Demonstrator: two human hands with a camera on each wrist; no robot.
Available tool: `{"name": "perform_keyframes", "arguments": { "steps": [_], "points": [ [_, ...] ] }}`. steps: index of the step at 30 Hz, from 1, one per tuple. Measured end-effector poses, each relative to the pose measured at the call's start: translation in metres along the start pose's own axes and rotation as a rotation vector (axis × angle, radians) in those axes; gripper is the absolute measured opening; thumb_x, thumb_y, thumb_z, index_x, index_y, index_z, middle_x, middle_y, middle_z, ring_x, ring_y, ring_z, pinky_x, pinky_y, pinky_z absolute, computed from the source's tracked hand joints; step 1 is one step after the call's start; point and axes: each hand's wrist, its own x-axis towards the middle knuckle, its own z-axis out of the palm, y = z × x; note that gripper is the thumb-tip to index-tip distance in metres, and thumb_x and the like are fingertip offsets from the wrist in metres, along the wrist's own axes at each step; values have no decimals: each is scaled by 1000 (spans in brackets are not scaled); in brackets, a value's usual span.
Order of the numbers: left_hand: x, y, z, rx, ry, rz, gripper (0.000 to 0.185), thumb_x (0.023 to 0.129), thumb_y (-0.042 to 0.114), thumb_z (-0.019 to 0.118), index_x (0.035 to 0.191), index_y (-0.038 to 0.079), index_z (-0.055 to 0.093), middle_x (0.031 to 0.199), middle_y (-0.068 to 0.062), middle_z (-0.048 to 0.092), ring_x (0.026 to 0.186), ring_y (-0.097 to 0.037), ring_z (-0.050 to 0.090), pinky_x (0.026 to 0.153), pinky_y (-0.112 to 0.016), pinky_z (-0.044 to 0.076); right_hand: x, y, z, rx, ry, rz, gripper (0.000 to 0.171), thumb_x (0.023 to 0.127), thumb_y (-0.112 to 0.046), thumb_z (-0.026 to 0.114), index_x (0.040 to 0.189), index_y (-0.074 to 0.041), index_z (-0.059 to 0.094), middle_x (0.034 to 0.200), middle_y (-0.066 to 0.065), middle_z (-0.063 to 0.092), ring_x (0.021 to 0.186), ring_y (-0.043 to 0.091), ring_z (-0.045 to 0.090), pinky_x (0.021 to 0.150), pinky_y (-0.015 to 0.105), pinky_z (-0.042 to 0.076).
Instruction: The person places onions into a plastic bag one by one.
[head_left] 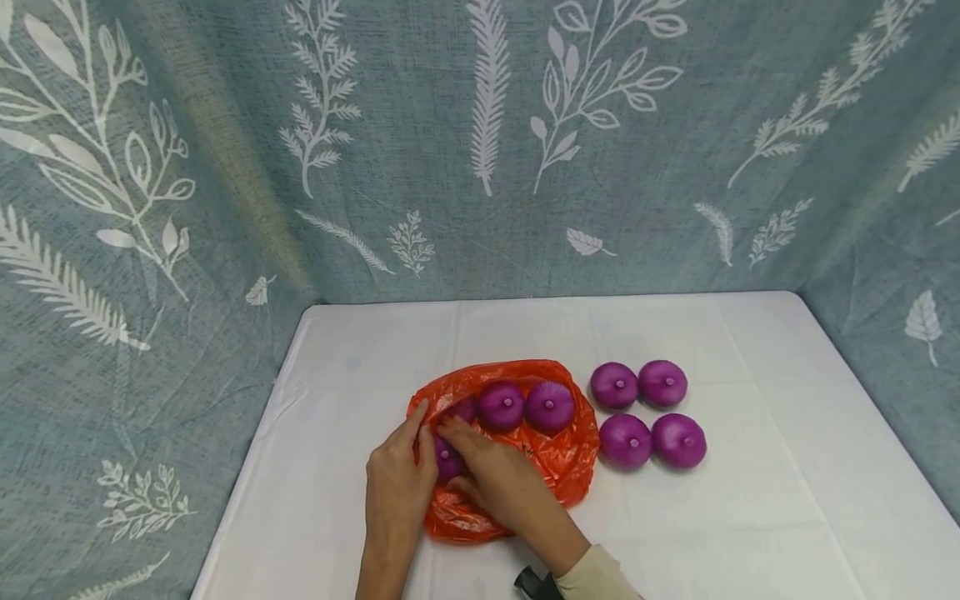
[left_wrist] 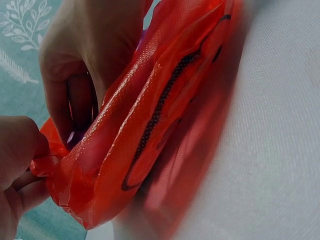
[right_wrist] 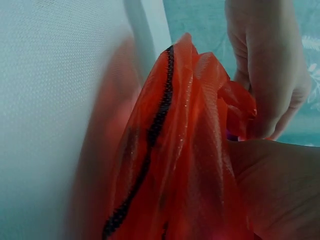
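With twelve o'clock at the far side of the tabletop (head_left: pixel 750 517) in the head view, an orange-red bag (head_left: pixel 572 471) lies open near the middle, toward six. The left hand (head_left: pixel 399 475) is at the bag's nine o'clock, its grip narrow, pinching the plastic of the rim between thumb and fingers; the left wrist view shows the film bunched there.

The right hand (head_left: pixel 504 479) reaches into the bag from five o'clock. Its grip holds an onion, the near onion (head_left: pixel 448 461), at the bag's nine o'clock, with fingers on the far side and thumb on the near side. Three more purple onions lie inside along the far rim: a half-hidden onion (head_left: pixel 465 408) at ten to eleven, a middle onion (head_left: pixel 501 407) at twelve and a right-hand onion (head_left: pixel 551 408) at one.

Outside, at the bag's two to three o'clock, four loose onions (head_left: pixel 626 442) sit in two pairs, the nearer pair close beside the rim. A black line (left_wrist: pixel 162 102) runs along the bag's side. A cream sleeve (head_left: pixel 596 575) and a black object (head_left: pixel 536 585) show at the right wrist. Grey-blue cloth (head_left: pixel 420 150) with white leaf prints hangs beyond twelve and at both sides.
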Motion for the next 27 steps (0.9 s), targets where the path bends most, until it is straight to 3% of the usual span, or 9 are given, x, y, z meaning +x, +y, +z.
{"name": "perform_keyframes", "arguments": {
  "steps": [17,25,27],
  "points": [
    [-2,-2,0,-10,-13,-22,36,96,-1,71,132,-2,72,120,-24,75,104,-38,75,80,-48,64,3,-1,7,-15,-6,11,72,93,-27,83,156,-16,49,158,3,55,134,18,62,104,36,56],
    [-1,-1,0,-8,-15,-17,36,96,-2,70,132,-3,72,119,-24,75,102,-38,76,78,-47,64,-4,2,-2,40,-14,40,70,96,-26,80,158,-16,48,161,4,52,137,20,60,104,37,56],
    [-1,-1,0,-9,-12,-15,36,96,-2,71,132,-3,72,118,-24,75,102,-39,76,78,-47,64,-6,4,-8,56,-2,48,68,98,-24,79,158,-16,49,161,4,51,130,21,65,101,36,58]
  ]
}}
